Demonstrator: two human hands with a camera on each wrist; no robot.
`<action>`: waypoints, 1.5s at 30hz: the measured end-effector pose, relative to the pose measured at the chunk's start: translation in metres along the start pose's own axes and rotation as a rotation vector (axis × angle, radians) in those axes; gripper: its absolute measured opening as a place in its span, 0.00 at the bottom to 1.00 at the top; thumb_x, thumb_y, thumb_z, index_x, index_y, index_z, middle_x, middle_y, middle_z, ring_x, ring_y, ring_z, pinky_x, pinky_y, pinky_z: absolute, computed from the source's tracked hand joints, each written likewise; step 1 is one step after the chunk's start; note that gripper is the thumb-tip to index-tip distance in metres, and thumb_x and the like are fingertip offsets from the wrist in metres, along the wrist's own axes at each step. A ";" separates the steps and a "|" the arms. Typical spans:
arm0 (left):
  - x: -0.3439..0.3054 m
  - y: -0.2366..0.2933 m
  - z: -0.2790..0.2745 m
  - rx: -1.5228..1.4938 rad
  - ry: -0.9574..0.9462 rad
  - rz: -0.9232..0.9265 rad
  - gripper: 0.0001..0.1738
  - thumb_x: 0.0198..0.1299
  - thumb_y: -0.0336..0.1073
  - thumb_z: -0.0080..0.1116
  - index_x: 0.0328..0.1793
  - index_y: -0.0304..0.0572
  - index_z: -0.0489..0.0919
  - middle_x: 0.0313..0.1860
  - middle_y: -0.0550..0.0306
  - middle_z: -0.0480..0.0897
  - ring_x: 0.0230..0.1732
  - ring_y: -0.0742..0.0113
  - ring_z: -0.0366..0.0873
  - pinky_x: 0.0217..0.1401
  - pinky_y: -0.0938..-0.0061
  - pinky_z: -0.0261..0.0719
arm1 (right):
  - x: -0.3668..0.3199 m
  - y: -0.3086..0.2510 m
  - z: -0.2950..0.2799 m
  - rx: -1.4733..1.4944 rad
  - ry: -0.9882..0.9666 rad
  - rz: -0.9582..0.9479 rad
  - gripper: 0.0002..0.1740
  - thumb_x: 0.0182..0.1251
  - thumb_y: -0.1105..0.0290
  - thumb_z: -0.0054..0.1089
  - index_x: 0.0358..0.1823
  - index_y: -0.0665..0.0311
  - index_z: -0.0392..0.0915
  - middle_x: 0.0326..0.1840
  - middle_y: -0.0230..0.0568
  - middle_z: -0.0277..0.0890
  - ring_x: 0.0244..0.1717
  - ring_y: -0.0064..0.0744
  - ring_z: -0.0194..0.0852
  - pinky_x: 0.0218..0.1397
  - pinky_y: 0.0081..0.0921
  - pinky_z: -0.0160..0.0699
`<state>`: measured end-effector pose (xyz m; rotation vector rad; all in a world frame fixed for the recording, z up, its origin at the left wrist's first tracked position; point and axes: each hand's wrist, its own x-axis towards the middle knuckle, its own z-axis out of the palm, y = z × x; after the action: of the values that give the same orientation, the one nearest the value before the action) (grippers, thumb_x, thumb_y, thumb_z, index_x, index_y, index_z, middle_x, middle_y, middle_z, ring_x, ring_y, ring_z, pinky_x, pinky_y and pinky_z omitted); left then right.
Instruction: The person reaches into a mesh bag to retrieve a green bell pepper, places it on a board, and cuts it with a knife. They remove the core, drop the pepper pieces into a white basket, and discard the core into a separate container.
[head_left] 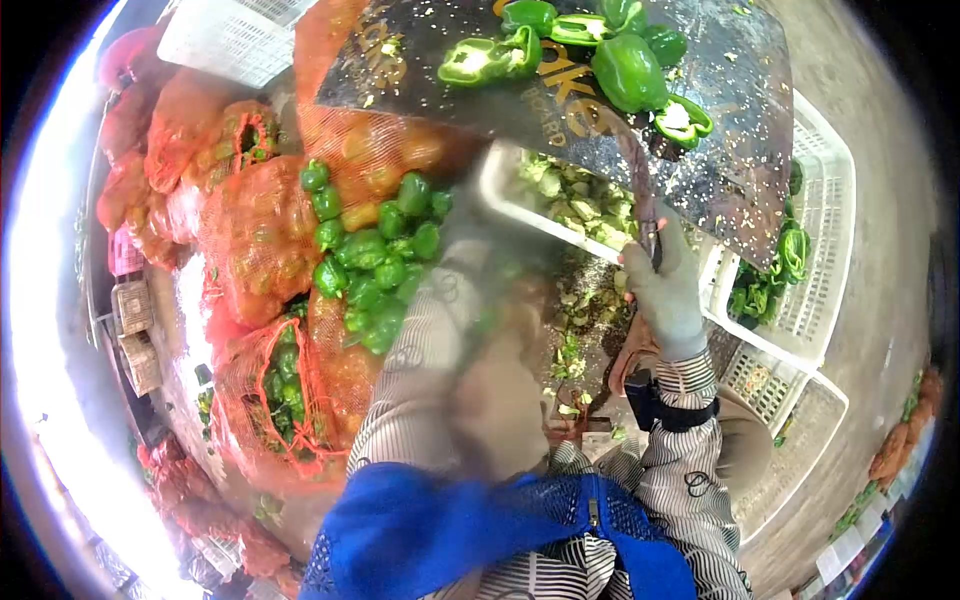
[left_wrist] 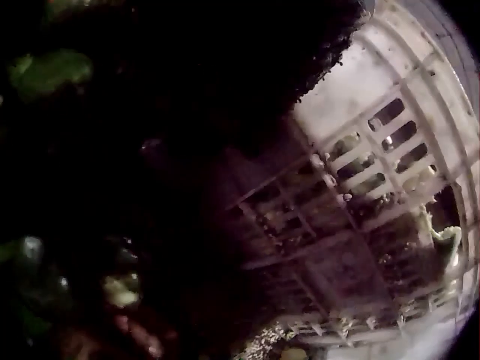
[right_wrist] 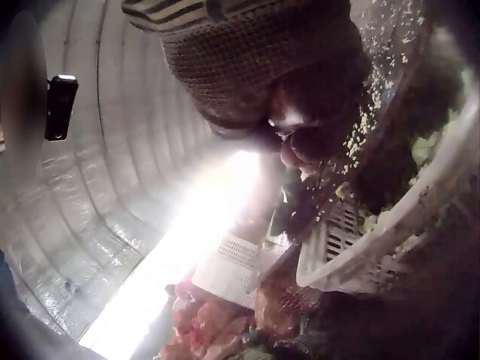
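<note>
In the head view my right hand (head_left: pixel 668 295), in a grey glove, grips a knife (head_left: pixel 637 170) with a long, narrow, dark blade. The blade overlaps the near part of a dark, seed-strewn board (head_left: pixel 735 190). On the board lie a whole green pepper (head_left: pixel 628 73) and cut ones, such as the halved pepper (head_left: pixel 490 60) at left. My left sleeve (head_left: pixel 415 360) reaches forward past a heap of green peppers (head_left: pixel 375 255); the left hand beyond it is lost in blur. Bare fingertips of the right hand (right_wrist: pixel 304 139) show below its knit cuff in the right wrist view.
Under the board, a white crate (head_left: pixel 520 215) holds pale pepper scraps (head_left: pixel 580 200). Another white crate (head_left: pixel 835 200) at right contains green pepper pieces (head_left: pixel 755 290). Orange mesh sacks (head_left: pixel 255 235) crowd the left side. Slotted crate walls (left_wrist: pixel 382 150) fill the left wrist view's right side.
</note>
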<state>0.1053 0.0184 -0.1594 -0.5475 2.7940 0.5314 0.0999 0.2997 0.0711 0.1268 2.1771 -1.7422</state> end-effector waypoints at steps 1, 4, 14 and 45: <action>0.003 0.007 -0.005 0.024 -0.027 -0.031 0.38 0.58 0.30 0.58 0.76 0.40 0.59 0.75 0.42 0.63 0.72 0.51 0.64 0.74 0.66 0.62 | -0.002 0.004 0.000 -0.083 -0.005 -0.029 0.24 0.64 0.72 0.55 0.62 0.64 0.68 0.21 0.31 0.65 0.20 0.19 0.62 0.23 0.22 0.64; -0.001 0.023 -0.025 0.042 -0.090 -0.102 0.39 0.57 0.31 0.61 0.76 0.40 0.60 0.75 0.43 0.63 0.72 0.51 0.64 0.73 0.66 0.64 | -0.007 0.009 -0.001 -0.212 -0.012 -0.029 0.26 0.63 0.72 0.54 0.65 0.65 0.67 0.22 0.37 0.65 0.23 0.24 0.64 0.28 0.26 0.66; -0.126 0.015 -0.140 -1.248 -0.061 -0.186 0.42 0.44 0.34 0.75 0.68 0.39 0.68 0.66 0.46 0.71 0.63 0.55 0.72 0.63 0.65 0.76 | 0.010 0.014 0.023 -0.078 -0.086 -0.099 0.21 0.62 0.66 0.63 0.53 0.70 0.72 0.31 0.44 0.75 0.30 0.28 0.74 0.33 0.26 0.73; -0.063 0.235 -0.158 -0.202 0.069 0.186 0.53 0.42 0.34 0.76 0.74 0.34 0.58 0.67 0.38 0.68 0.67 0.47 0.70 0.68 0.63 0.72 | 0.022 0.015 -0.024 -0.630 0.003 -0.269 0.17 0.63 0.74 0.50 0.54 0.64 0.68 0.30 0.52 0.80 0.30 0.51 0.82 0.32 0.41 0.81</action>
<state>0.0406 0.1785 0.0734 -0.3518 2.8919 0.8554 0.0778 0.3231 0.0548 -0.3323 2.7247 -1.0809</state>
